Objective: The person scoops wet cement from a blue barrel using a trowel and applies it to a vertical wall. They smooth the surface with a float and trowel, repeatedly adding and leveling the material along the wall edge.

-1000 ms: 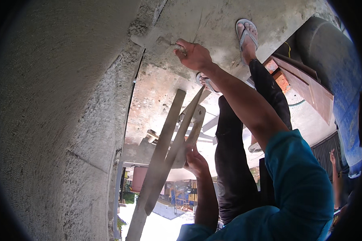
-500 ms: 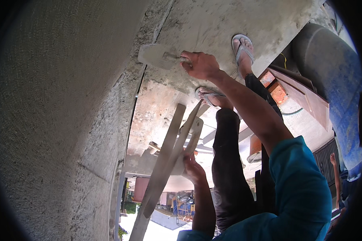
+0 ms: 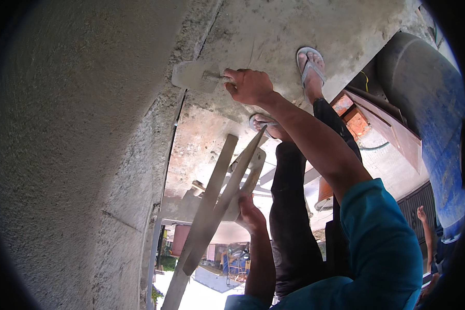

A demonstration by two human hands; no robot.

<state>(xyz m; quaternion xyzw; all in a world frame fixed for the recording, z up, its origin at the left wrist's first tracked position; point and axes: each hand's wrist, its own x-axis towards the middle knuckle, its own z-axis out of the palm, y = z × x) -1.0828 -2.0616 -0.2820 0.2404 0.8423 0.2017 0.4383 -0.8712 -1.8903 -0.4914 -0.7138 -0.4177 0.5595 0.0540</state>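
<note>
One right hand [image 3: 250, 87] is wrapped around the handle of a trowel [image 3: 192, 76], whose grey-coated blade lies across the rough strip [image 3: 134, 175] at upper centre; whether it presses on that strip or sits just above it, I cannot tell. At lower centre, the left hand [image 3: 251, 213] is clamped on the edge of a board [image 3: 254, 168], though some of its fingers are hidden; two long planks [image 3: 216, 173] slant close by. As for progress, the broad face of the wall [image 3: 72, 129] on the left looks evenly covered and finely textured, so that part seems largely done. The strip bordering it is coarse, pitted and crossed by a crack-like line at lower left, and seems left to work, as does its ragged edge along the dark gap [image 3: 173, 121]. How much material remains on the blade is unclear. No brand, label or lettering can be read on the trowel, the board, the teal sleeve [image 3: 385, 225] or the blue drum [image 3: 444, 170] at right.
</note>
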